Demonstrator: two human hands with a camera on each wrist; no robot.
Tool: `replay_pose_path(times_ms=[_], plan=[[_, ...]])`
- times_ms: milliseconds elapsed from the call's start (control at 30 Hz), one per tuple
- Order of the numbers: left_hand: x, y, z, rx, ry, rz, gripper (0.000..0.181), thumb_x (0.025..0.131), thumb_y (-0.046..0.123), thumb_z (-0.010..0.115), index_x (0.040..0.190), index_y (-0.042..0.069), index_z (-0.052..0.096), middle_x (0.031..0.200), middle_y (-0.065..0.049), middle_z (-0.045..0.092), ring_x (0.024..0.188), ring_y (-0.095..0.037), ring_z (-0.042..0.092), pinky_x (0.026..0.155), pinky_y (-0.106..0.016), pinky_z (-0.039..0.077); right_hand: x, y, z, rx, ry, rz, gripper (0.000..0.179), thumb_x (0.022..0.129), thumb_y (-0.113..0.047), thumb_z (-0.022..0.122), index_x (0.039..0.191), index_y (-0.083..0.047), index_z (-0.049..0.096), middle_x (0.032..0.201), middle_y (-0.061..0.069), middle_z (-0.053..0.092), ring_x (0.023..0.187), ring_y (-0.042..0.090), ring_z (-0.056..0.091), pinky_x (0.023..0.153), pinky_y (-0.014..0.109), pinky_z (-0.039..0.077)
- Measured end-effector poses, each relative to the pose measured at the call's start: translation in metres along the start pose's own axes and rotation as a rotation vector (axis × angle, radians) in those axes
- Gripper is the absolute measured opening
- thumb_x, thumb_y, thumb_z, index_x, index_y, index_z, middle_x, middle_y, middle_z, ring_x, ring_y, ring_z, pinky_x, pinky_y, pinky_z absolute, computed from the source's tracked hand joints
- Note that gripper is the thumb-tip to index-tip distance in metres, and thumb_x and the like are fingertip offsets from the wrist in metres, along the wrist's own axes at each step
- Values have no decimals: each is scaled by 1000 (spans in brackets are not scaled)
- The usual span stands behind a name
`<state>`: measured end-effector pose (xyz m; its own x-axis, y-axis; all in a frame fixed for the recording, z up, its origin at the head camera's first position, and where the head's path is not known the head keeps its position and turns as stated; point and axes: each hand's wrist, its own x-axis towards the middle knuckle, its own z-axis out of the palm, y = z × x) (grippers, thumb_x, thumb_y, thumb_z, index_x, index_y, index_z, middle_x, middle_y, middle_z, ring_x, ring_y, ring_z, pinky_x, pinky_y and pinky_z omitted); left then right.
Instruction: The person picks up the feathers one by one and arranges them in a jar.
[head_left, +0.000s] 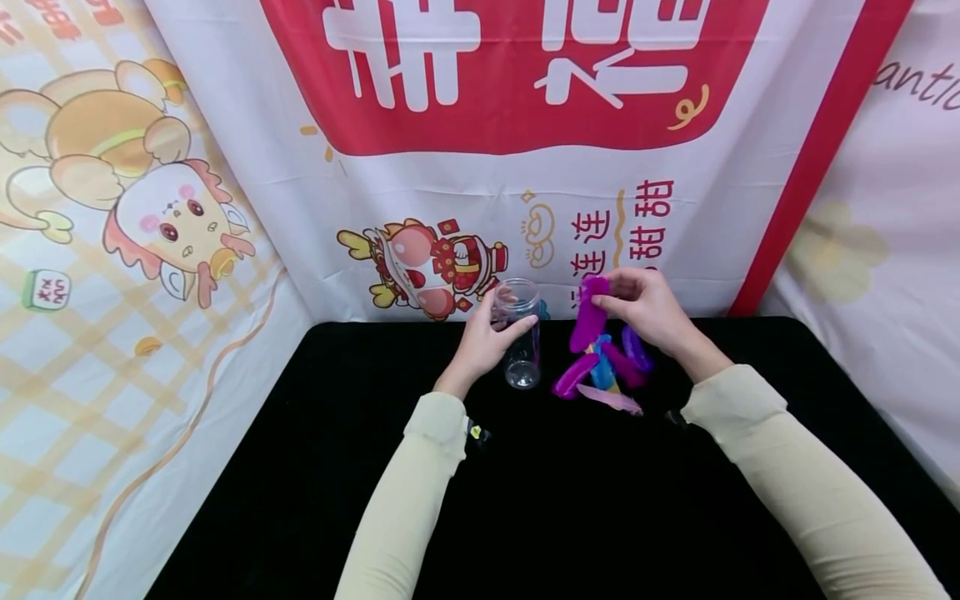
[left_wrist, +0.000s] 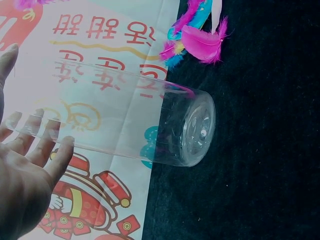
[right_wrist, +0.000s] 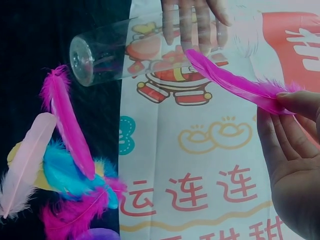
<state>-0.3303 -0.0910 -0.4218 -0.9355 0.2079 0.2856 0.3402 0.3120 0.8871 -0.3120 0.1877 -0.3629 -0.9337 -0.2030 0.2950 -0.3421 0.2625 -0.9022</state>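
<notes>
My left hand (head_left: 477, 340) holds a clear plastic jar (head_left: 522, 367) near its open mouth, thumb on the near side and fingers round the back. No feathers show inside the jar (left_wrist: 172, 132) in the left wrist view. Between thumb and fingertips, my right hand (head_left: 651, 313) pinches a magenta feather (right_wrist: 225, 80) by one end, to the right of the jar. Below it lies a loose pile with a pale pink feather (right_wrist: 29, 162), a blue feather (right_wrist: 65, 170), a purple feather (head_left: 636, 348) and several magenta ones. The held feather's tip overlaps the jar in the right wrist view.
A black cloth (head_left: 570, 500) covers the table. Behind its far edge hangs a white and red printed backdrop (head_left: 480, 187), with a patterned cloth (head_left: 82, 375) at the left and a pale cloth (head_left: 862, 275) at the right.
</notes>
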Motion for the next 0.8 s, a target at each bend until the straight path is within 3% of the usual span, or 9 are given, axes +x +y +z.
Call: replay_pose_path(times_ms=[333,633,800], plan=[[-1,0,-1,-18,-13,9,72,94,42,75,151,15,41,142,-14,55,126,-29,57,107,-46,49,2,-4,1,12,1,-17,23,91,-9,79,110,3,71,98,13,76,80,18,72,69,35,63],[1,-1,-2,-11,-15,11,67,95,36,75,150,16,41,140,-10,55,125,-26,57,107,-43,50,4,-9,5,34,20,-37,23,92,-9,78,111,3,71,96,10,76,76,19,71,62,32,61],[1,-2,-2,-23,-20,5,67,95,36,75,150,16,41,140,-9,54,126,-27,57,107,-44,49,6,-13,5,-8,35,-56,23,91,-9,79,111,1,72,95,9,77,76,19,69,59,28,56]])
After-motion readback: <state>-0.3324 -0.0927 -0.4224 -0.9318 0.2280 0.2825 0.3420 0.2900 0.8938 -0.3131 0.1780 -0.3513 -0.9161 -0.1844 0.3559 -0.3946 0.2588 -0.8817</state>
